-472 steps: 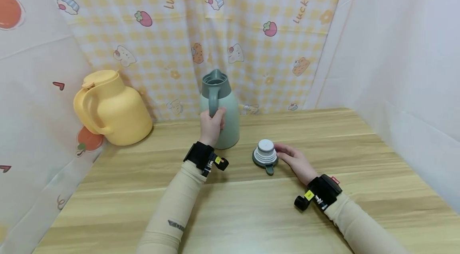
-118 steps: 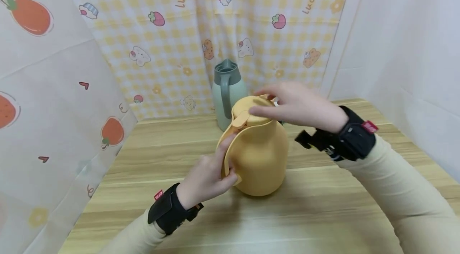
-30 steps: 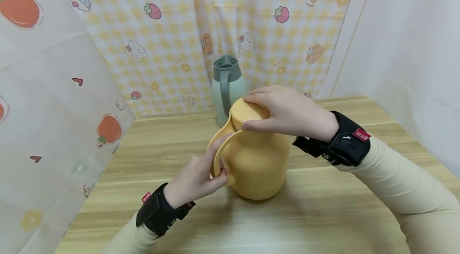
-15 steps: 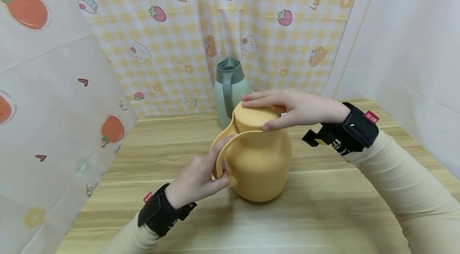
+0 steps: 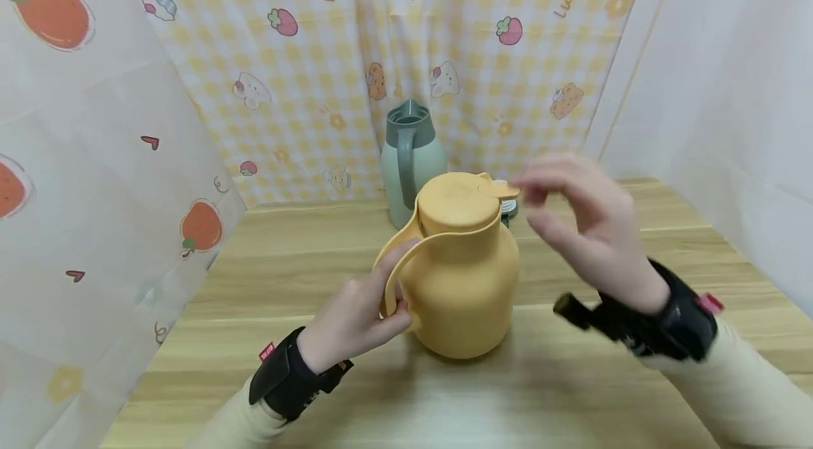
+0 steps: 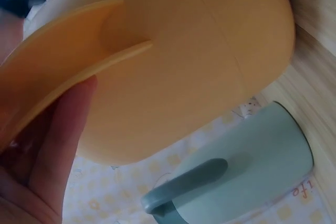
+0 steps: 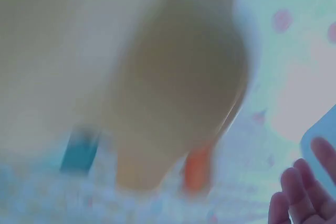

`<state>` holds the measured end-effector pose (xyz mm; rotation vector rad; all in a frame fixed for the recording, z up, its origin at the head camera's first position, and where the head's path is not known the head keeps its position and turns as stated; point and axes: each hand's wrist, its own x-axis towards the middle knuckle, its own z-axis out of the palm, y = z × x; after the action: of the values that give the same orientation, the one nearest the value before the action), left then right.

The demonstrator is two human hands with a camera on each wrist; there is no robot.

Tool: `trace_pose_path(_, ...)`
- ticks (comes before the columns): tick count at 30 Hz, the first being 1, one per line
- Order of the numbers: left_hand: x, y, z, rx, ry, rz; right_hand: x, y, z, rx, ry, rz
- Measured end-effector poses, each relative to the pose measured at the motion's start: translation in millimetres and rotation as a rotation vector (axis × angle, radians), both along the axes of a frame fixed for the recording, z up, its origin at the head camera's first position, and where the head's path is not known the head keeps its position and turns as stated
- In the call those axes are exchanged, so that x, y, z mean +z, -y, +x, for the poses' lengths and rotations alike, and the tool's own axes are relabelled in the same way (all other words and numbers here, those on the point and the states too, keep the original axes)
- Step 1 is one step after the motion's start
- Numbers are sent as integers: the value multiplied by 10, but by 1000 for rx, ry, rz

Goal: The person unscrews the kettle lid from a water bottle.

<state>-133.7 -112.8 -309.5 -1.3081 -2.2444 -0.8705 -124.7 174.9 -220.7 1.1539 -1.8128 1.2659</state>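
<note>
A yellow vacuum jug (image 5: 462, 290) stands upright on the wooden table. My left hand (image 5: 358, 311) grips its handle (image 6: 68, 72), the fingers going through the loop. The jug's round lid (image 5: 454, 203) sits in the neck, its flat tab (image 5: 500, 190) pointing right, away from the handle. Just right of that tab is my right hand (image 5: 591, 230), blurred, with loosely bent fingers and nothing held. The right wrist view is mostly a blur, with several fingertips (image 7: 304, 198) at the lower right.
Behind the yellow jug stands a pale green jug (image 5: 416, 159) with a dark green handle and an uncovered mouth. A white-and-green stopper (image 5: 510, 207) lies partly hidden beyond the yellow jug. Patterned curtains (image 5: 305, 96) enclose the table (image 5: 298, 251).
The yellow jug came from the far left to the middle; my left hand went from the green jug to its handle. The lid's tab swung from handle side to right; my right hand left the lid.
</note>
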Motion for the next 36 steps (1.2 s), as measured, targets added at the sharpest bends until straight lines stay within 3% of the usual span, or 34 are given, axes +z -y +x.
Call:
trace_pose_path(2, 3, -47, 11, 20, -13, -4, -154, 30, 168, 52, 77, -5)
trace_pose_path(4, -8, -113, 28, 44, -47, 0, -318, 68, 287, 82, 210, 80)
trace_pose_path(7, -41, -248, 77, 67, -116, 26, -523, 144, 354, 40, 359, 223)
trace_pose_path(9, -53, -353, 113, 83, -169, 35, -607, 172, 340, 20, 392, 250)
trace_pose_path(11, -58, -454, 158, 77, -178, 30, -658, 169, 299, -15, 396, 249)
trace_pose_path(17, 3, -685, 295, 51, -111, -28, -674, 45, 174, -51, 484, 177)
trace_pose_path(20, 50, -785, 357, 77, -71, -39, -649, 6, 149, -50, 506, 166)
trace_pose_path(22, 84, -863, 390, 130, -94, -65, -624, 4, 138, -95, 493, 191)
trace_pose_path(24, 126, -937, 430, 233, -175, -138, -590, 26, 128, -143, 495, 229)
trace_pose_path(28, 262, -1015, 575, 458, -406, -313, -482, 110, 103, -220, 546, 299)
trace_pose_path(30, 351, -999, 686, 502, -456, -373, -432, 146, 88, -228, 583, 305)
trace_pose_path(33, 484, -915, 810, 451, -476, -378, -387, 165, 58, -240, 631, 296)
trace_pose_path(36, 641, -783, 805, 275, -457, -331, -385, 168, 29, -271, 677, 292)
